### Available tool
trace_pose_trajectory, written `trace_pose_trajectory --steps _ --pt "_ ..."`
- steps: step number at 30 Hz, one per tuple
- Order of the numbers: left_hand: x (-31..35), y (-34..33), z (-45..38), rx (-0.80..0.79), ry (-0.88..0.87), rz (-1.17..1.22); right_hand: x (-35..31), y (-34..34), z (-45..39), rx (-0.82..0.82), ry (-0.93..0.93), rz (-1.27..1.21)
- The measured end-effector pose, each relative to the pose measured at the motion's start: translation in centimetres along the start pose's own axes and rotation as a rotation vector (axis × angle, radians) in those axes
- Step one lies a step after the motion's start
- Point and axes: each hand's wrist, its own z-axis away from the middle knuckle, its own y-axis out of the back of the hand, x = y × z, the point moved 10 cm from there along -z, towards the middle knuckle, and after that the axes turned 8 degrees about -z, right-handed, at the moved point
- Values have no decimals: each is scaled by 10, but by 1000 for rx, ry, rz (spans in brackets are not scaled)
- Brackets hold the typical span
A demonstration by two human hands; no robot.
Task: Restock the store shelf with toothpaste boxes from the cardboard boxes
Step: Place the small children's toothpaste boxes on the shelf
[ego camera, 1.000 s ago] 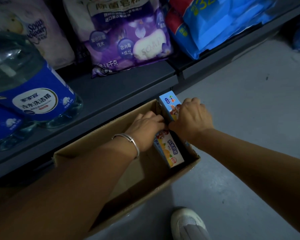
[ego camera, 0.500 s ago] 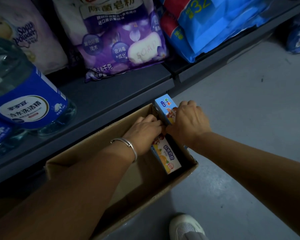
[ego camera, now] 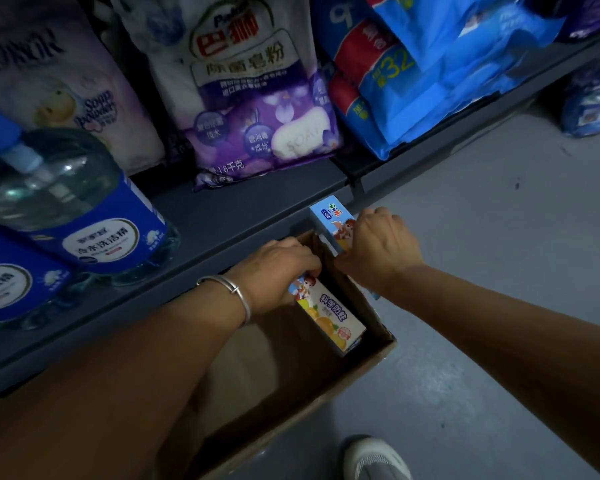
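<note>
A white shoe (ego camera: 378,459) is seen closest, on the grey floor (ego camera: 499,306). Just past it, an open cardboard box (ego camera: 291,403) is set on the floor, right against the bottom shelf (ego camera: 222,216). The near part of the box looks bare (the rest is hidden by the arms). At its far end, a toothpaste box (ego camera: 329,317) with an orange picture is grasped by the fingers of the left hand (ego camera: 274,268), and it lies tilted inside the cardboard box. A silver bracelet (ego camera: 232,292) is worn on that wrist. A second toothpaste box (ego camera: 331,220), a blue one, is clenched in the right hand (ego camera: 378,247) and is held up above the corner of the cardboard box. Farther back, a big water bottle (ego camera: 73,209), a purple soap bag (ego camera: 257,116) and blue packs (ego camera: 430,71) are kept on the shelf.

The picking-up step seems to be in hand. Next, both toothpaste boxes would likely be lifted clear and carried to an open shelf spot, which is not seen here
</note>
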Motion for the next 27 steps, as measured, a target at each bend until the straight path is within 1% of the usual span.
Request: trace_pose_trajectory --steps 9,18,24,27 --pt "-2 101 47 99 26 -90 -70 75 29 114 176 23" --pt "7 202 105 296 48 -161 -123 153 71 219 315 34" --pt "12 254 133 302 118 -209 -157 203 92 268 417 5" --pt "17 282 144 334 147 -248 -175 226 99 295 468 -12"
